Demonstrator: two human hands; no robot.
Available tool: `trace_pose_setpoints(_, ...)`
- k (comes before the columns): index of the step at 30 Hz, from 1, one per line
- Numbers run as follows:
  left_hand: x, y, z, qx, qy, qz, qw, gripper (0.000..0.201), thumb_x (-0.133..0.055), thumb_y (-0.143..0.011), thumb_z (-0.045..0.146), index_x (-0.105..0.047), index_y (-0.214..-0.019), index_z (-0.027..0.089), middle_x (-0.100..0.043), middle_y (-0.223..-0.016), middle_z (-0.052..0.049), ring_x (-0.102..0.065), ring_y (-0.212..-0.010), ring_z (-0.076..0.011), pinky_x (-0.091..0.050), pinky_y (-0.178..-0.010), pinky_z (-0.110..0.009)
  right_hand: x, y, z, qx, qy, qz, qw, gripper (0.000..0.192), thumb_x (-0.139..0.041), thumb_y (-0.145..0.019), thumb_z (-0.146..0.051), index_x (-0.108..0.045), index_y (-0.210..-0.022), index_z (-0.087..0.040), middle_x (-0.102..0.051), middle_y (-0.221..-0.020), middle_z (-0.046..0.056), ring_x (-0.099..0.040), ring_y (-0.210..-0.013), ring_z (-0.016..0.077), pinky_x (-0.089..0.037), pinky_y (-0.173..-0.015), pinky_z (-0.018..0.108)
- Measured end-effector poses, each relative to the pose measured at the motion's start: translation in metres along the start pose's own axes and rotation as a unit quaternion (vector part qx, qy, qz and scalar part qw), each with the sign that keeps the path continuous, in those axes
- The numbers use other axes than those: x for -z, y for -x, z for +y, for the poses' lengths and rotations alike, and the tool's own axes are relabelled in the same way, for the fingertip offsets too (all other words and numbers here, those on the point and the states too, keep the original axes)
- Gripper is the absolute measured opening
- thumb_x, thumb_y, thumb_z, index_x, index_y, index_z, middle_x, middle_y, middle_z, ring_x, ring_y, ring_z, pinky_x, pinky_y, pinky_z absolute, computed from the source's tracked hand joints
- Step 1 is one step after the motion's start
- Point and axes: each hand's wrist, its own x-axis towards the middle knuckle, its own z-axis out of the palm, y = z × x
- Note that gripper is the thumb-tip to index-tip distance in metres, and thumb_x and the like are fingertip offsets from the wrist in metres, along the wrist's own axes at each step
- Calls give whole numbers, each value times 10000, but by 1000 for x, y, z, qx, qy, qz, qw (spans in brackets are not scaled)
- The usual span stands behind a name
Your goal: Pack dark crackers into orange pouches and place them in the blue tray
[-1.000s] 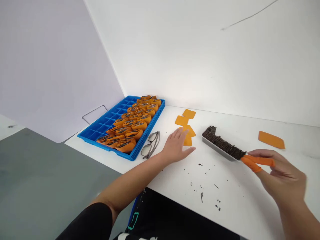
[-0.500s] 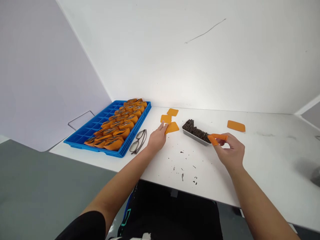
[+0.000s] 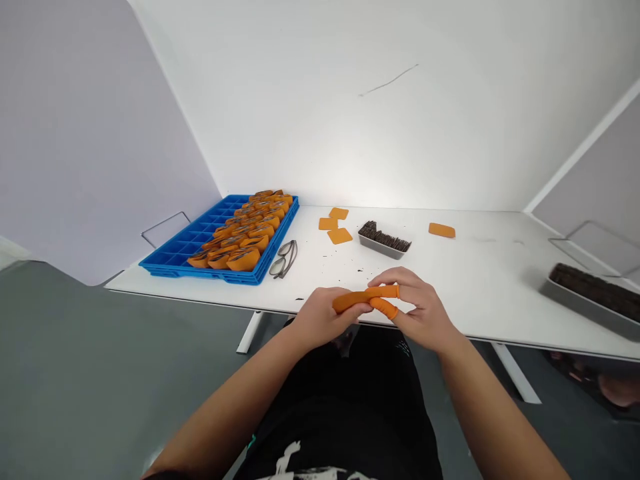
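Note:
Just above my lap at the table's front edge, my left hand (image 3: 320,319) grips a bent orange paper sleeve (image 3: 349,302) between thumb and fingers. My right hand (image 3: 424,308) meets its right end, thumb and forefinger pinched there, both in orange finger cots. Whether anything is inside the sleeve is hidden. Beyond my hands stands a small metal tray (image 3: 383,250) with a row of thin dark pieces (image 3: 385,236). Several flat orange sleeves (image 3: 340,235) lie left of it, and another orange piece (image 3: 442,230) lies to its right.
At the left sits a blue compartment tray (image 3: 187,237), partly filled with bulging orange sleeves (image 3: 250,240) holding dark contents. Eyeglasses (image 3: 283,259) lie beside it. A larger metal tray of dark pieces (image 3: 595,293) stands far right. Dark crumbs dot the white table (image 3: 480,287).
Both hands have come back toward my body and together at an orange sleeve. My left hand has left the flat sleeves; my right has left the small tray. The view has shifted.

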Motion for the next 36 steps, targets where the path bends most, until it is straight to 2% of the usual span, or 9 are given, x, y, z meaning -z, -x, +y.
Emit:
trace_pose_setpoints(5, 5, 31, 31, 0, 70, 33, 997, 369, -728, -937, 526, -782, -973, 163, -717, -616, 6, -649, -487, -126, -496, -477, -211, -5, 14, -48, -26, -71, 67, 995, 61, -682, -1013, -253, -741, -1006, -264, -723, -1004, 27, -686, -896, 166, -570, -799, 318)
trace_pose_setpoints(10, 13, 65, 74, -102, 117, 156, 976, 352, -721, -951, 502, -781, -952, 155, -787, -763, -38, -679, -527, -101, -472, -443, -177, -5, 27, -91, -27, -138, 165, 976, 75, -630, -1043, -258, -702, -1065, -267, -644, -1019, 38, -630, -921, 183, -538, -802, 345)
trace_pose_setpoints(13, 22, 81, 95, -181, 106, 210, 955, 195, -795, -910, 380, -819, -884, 188, -807, -783, -28, -679, -573, -85, -512, -513, -172, 2, 27, -117, -27, -164, 148, 975, 102, -626, -1046, -259, -716, -1087, -281, -654, -1010, 37, -634, -916, 190, -543, -802, 357)
trace_pose_setpoints(16, 31, 93, 106, -250, 71, 236, 936, 68, -818, -894, 284, -850, -908, 226, -801, -754, -6, -644, -576, -73, -514, -551, -181, 11, 23, -133, -42, -174, 56, 982, 88, -676, -1018, -269, -763, -1028, -275, -686, -968, 42, -652, -851, 192, -561, -758, 365)
trace_pose_setpoints(18, 33, 99, 109, -273, 40, 246, 929, 62, -803, -912, 250, -855, -943, 236, -794, -727, 5, -632, -570, -71, -506, -553, -182, 12, 23, -137, -51, -170, 25, 984, 90, -731, -983, -289, -790, -1052, -295, -704, -988, 46, -655, -848, 200, -569, -743, 373)
trace_pose_setpoints(23, 28, 101, 106, -220, 24, 218, 951, 92, -793, -910, 247, -837, -845, 200, -809, -763, -6, -649, -568, -78, -482, -505, -175, -2, 28, -143, -107, -186, 128, 968, 308, -822, -917, -327, -779, -1222, -341, -727, -1032, 41, -660, -865, 190, -572, -746, 355)
trace_pose_setpoints(28, 25, 90, 91, -207, 35, 257, 943, 189, -757, -943, 328, -818, -836, 185, -767, -729, -20, -622, -614, -90, -482, -559, -206, -15, 26, -141, -100, -204, 139, 964, 71, -816, -921, -321, -799, -956, -262, -687, -923, 38, -648, -817, 182, -557, -710, 339)
trace_pose_setpoints(33, 22, 86, 86, -198, 41, 251, 947, 156, -838, -871, 353, -845, -956, 222, -735, -812, -27, -591, -697, -100, -448, -572, -220, -36, 22, -133, -37, -263, 417, 869, 106, -709, -1004, -438, -710, -964, -339, -676, -1093, 7, -660, -1071, 194, -572, -945, 382)
trace_pose_setpoints(36, 13, 86, 89, -200, 42, 227, 952, 149, -810, -894, 325, -828, -993, 215, -765, -950, -44, -645, -777, -112, -489, -602, -219, -56, 26, -133, -66, -285, 375, 880, 235, -631, -1026, -549, -699, -1003, -325, -690, -1016, 40, -683, -959, 217, -598, -797, 382)
